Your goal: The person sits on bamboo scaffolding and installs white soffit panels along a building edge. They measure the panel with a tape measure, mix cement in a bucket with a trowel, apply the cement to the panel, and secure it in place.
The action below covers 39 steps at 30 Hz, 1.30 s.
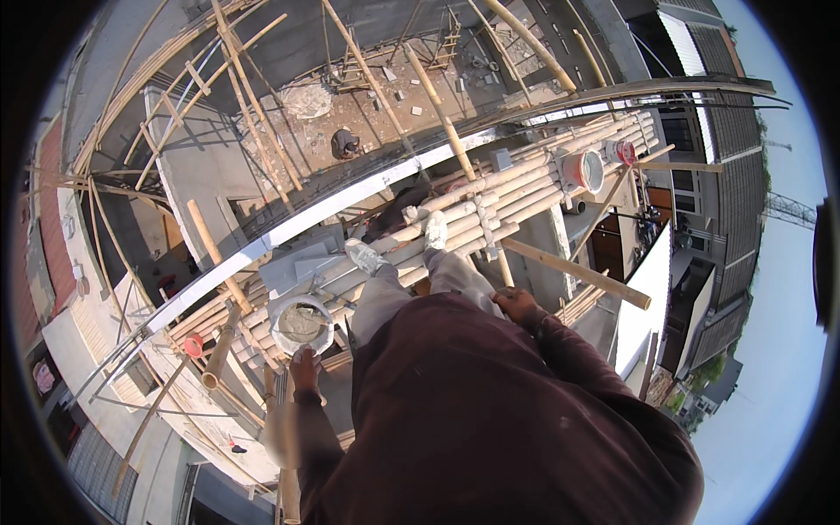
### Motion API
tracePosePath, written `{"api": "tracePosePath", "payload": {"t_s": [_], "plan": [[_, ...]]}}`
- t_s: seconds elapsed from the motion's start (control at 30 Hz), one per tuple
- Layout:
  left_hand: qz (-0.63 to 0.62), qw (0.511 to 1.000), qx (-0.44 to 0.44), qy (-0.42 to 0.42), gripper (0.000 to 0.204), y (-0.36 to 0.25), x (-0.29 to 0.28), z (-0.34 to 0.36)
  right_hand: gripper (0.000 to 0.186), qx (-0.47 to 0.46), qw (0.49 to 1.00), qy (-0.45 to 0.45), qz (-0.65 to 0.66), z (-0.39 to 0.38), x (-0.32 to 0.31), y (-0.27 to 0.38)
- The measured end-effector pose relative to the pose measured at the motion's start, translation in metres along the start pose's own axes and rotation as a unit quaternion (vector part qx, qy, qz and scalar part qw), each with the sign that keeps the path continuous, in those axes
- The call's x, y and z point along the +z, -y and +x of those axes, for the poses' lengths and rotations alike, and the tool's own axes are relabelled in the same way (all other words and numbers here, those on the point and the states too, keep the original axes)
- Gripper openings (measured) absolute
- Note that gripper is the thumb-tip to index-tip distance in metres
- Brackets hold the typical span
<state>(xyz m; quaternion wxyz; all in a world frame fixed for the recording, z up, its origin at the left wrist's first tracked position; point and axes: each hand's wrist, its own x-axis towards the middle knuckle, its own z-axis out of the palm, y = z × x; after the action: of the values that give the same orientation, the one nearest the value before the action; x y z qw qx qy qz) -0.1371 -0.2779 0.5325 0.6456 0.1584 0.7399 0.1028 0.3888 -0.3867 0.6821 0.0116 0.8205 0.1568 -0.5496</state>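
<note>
My left hand (305, 369) is at the near rim of a round bucket (277, 325) of grey wet mortar (302, 323), its fingers closed on the edge. The bucket stands on the bamboo scaffold to the left of my legs. Beside my right thigh is my right hand (520, 308), near the lower end of a bamboo pole (505, 268). Its fingers look bent, but what they touch is hidden. My feet, in pale, mortar-stained shoes (435, 230), stand on the bamboo poles (525, 188) and a grey board.
Grey flat boards (302, 267) lie beyond the mortar bucket. Another bucket (584, 171) and a red pail (625, 152) stand farther right on the poles. A white-topped wall edge (350, 197) runs past the scaffold. Far below, a person (346, 143) is on the rubble-strewn floor. Upright bamboo poles (442, 114) rise ahead.
</note>
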Motion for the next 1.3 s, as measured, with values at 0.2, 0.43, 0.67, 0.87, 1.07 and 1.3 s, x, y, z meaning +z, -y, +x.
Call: {"api": "tracePosePath", "payload": {"t_s": [0.2, 0.43, 0.67, 0.87, 1.07, 1.3], "plan": [[0.038, 0.999, 0.019, 0.012, 0.042, -0.037, -0.011, 0.014, 0.064, -0.028, 0.998, 0.032, -0.054, 0.02, 0.009, -0.022], [0.056, 0.998, -0.005, 0.027, 0.04, -0.053, -0.017, 0.044, 0.069, -0.082, 0.991, 0.003, -0.11, 0.05, 0.02, -0.048], [0.235, 0.955, 0.146, 0.11, 0.037, -0.071, -0.015, 0.048, 0.062, -0.042, 0.995, -0.092, -0.018, 0.095, 0.047, -0.075], [0.097, 0.995, 0.031, 0.024, 0.042, -0.099, 0.013, 0.027, 0.066, -0.06, 0.997, -0.03, -0.032, 0.124, 0.037, -0.093], [0.099, 0.992, 0.075, 0.003, 0.042, -0.102, 0.05, -0.009, 0.065, -0.11, 0.992, -0.026, -0.05, 0.127, 0.004, -0.085], [0.048, 0.998, 0.033, -0.026, 0.033, -0.046, 0.095, -0.068, 0.055, -0.153, 0.982, -0.004, -0.114, 0.15, -0.05, -0.088]]}}
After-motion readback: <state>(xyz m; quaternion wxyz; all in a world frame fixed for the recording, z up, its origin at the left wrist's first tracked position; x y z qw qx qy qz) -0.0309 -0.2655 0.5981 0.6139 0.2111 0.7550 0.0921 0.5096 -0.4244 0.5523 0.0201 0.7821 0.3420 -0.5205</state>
